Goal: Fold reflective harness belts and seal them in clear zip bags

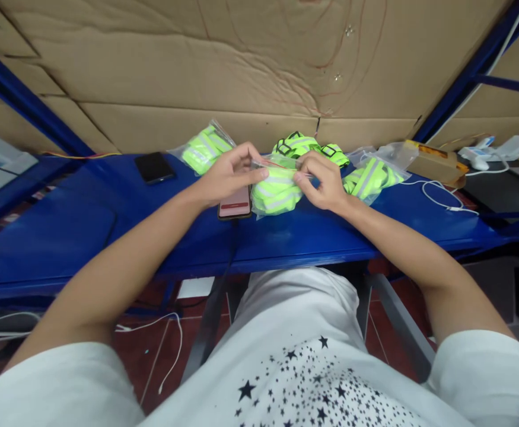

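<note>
Between my two hands is a clear plastic zip bag (277, 193) with a folded neon-yellow reflective strap inside. My left hand (239, 169) pinches the bag's top edge at its left corner, thumb on the near side. At the right end of the same edge, my right hand (321, 178) pinches it between thumb and fingers. A red line runs along the bag's top. Partly under my left hand lies a phone with a lit screen (235, 209). Behind the bag are loose neon-yellow straps with black buckles (297, 143).
Another bagged neon strap (206, 148) lies at the back left, beside a dark phone (155, 168). To the right are one more bagged strap (370, 181), an open cardboard box (437, 163) and a white cable (441, 198). Cardboard (174, 77) walls the blue table's (152, 237) back.
</note>
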Tool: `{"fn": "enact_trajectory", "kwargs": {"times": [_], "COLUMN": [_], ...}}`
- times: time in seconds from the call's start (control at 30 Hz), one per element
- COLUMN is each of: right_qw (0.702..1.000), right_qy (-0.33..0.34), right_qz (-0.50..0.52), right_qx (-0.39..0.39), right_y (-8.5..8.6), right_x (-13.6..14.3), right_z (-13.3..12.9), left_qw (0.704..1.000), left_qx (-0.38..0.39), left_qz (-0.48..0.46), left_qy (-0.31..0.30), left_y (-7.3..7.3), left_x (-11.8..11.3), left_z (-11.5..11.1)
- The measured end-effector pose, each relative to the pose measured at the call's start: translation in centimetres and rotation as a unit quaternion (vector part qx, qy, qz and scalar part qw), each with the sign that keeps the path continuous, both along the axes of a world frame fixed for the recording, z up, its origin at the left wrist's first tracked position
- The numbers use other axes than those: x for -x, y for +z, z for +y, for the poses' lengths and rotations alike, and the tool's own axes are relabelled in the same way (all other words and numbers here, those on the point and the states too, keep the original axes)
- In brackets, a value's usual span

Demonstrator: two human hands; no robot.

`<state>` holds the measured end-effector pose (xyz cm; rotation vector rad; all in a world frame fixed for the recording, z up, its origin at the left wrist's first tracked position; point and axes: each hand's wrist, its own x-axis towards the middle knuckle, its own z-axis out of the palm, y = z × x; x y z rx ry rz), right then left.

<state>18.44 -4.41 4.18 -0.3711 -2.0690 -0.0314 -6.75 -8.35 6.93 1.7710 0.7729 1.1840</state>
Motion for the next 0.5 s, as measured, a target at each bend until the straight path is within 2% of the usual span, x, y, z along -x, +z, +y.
{"fn": "enact_trajectory", "kwargs": {"times": [0.07, 0.13, 0.3, 0.5], "right_qw": [0.999, 0.998, 0.996, 0.991], "right_qy": [-0.001, -0.015, -0.063, -0.06], "right_qz": [-0.034, -0.059, -0.069, -0.086], "right_qx": [-0.011, -0.02, 0.013, 0.082], "right_y": [-0.4, -0.5, -0.4, -1.9], "right_x": [-0.6, -1.2, -1.3, 0.0], "right_z": [-0.3, -0.7, -0.8, -0.8], "left_qw": [0.998, 0.994, 0.989, 0.969], "left_qx": [0.052, 0.087, 0.11, 0.194], "left_qz": [-0.012, -0.026, -0.086, -0.15], "left_qy": [-0.046, -0.066, -0.048, -0.035], "left_y": [0.5, 0.7, -0.1, -1.0], "left_x": [0.8, 1.4, 1.1, 1.3], "left_z": [-0.1, 0.0, 0.5, 1.0]}}
